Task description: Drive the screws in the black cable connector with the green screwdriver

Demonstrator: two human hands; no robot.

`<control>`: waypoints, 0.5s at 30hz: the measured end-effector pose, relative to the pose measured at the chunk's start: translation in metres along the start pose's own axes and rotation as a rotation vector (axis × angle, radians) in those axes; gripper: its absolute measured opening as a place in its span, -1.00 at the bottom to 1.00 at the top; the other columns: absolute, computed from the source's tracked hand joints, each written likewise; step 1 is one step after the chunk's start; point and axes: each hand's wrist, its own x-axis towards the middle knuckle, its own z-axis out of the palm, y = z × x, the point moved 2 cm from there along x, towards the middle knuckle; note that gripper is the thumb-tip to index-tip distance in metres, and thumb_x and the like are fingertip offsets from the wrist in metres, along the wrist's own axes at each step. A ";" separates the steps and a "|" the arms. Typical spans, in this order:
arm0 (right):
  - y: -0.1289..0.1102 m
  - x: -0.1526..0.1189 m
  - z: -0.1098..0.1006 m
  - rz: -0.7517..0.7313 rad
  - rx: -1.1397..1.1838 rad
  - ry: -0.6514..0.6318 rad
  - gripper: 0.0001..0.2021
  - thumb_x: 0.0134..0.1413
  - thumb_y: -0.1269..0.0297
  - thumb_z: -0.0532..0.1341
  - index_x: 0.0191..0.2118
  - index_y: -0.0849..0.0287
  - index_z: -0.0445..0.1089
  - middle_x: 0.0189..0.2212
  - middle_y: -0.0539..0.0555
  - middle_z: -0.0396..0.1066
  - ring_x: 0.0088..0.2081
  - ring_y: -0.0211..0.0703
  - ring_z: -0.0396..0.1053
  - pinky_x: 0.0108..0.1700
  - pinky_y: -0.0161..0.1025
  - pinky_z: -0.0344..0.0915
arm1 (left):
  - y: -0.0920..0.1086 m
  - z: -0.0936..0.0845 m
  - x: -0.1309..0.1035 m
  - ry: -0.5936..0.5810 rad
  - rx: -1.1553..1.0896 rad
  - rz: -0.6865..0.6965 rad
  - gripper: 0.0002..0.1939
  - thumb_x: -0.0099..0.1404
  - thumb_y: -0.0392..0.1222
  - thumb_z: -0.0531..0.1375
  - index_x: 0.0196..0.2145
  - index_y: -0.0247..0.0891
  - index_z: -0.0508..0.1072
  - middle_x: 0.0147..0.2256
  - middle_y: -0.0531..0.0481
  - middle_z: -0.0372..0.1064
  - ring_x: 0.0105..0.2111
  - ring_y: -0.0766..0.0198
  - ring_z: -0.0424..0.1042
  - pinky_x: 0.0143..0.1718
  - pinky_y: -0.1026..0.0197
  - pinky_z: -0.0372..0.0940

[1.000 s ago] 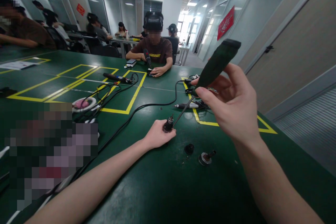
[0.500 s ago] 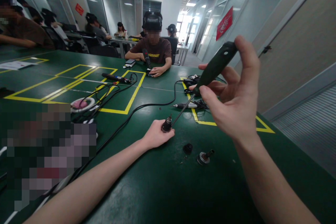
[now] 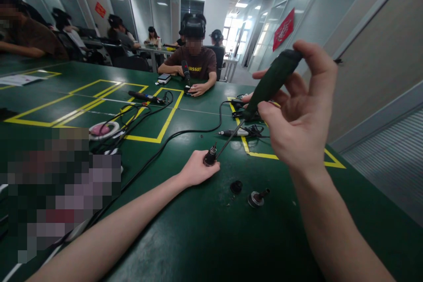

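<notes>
My left hand (image 3: 199, 169) is wrapped round a dark cylindrical tool (image 3: 210, 157) with a metal tip pointing up, just above the green table. My right hand (image 3: 297, 110) grips a screwdriver (image 3: 272, 80) by its dark green handle, fingertips on the handle's end and thumb near its lower part. The screwdriver is tilted, its thin shaft running down left to the side of the cylindrical tool; the exact contact is too small to tell. To the right of my left hand lie a small black cap (image 3: 236, 187) and a round metal part with a short stem (image 3: 256, 199).
A grey and black rotary tool (image 3: 234, 132) with a coiled cable lies beyond my hands. Black cables (image 3: 185, 132) cross the green table (image 3: 211, 238), which bears yellow tape. A person (image 3: 194, 59) sits opposite with a tool. A white ring-shaped roll (image 3: 104, 130) is at left.
My right hand has shifted slightly to the right and its fingers have moved on the screwdriver handle, which looks turned a little. My left hand and the cylindrical tool have stayed put.
</notes>
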 end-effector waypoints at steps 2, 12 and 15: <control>-0.001 0.003 0.003 0.001 -0.018 0.004 -0.43 0.26 0.11 0.35 0.32 -0.29 0.24 0.22 0.06 0.45 0.17 0.13 0.53 -0.06 -0.03 0.64 | 0.000 0.000 0.000 0.003 0.003 -0.001 -0.80 0.16 -0.13 0.22 -0.55 -0.25 0.35 -0.55 0.12 0.24 -0.49 0.34 0.20 -0.40 0.25 0.13; -0.002 0.023 0.009 -0.104 0.040 0.108 -0.63 0.14 0.31 0.41 0.06 -0.10 0.44 0.01 0.07 0.50 0.09 0.01 0.51 0.05 -0.08 0.56 | 0.002 0.000 -0.001 -0.001 -0.010 -0.012 -0.80 0.16 -0.15 0.23 -0.55 -0.26 0.35 -0.56 0.12 0.24 -0.49 0.34 0.21 -0.40 0.26 0.13; -0.004 0.022 0.011 -0.109 0.105 0.053 -0.68 0.23 0.28 0.31 0.08 -0.11 0.45 0.10 0.05 0.47 0.12 0.00 0.51 0.15 -0.03 0.55 | 0.002 0.000 -0.001 -0.006 0.001 -0.017 -0.80 0.16 -0.15 0.22 -0.56 -0.25 0.35 -0.57 0.13 0.22 -0.50 0.35 0.20 -0.40 0.25 0.13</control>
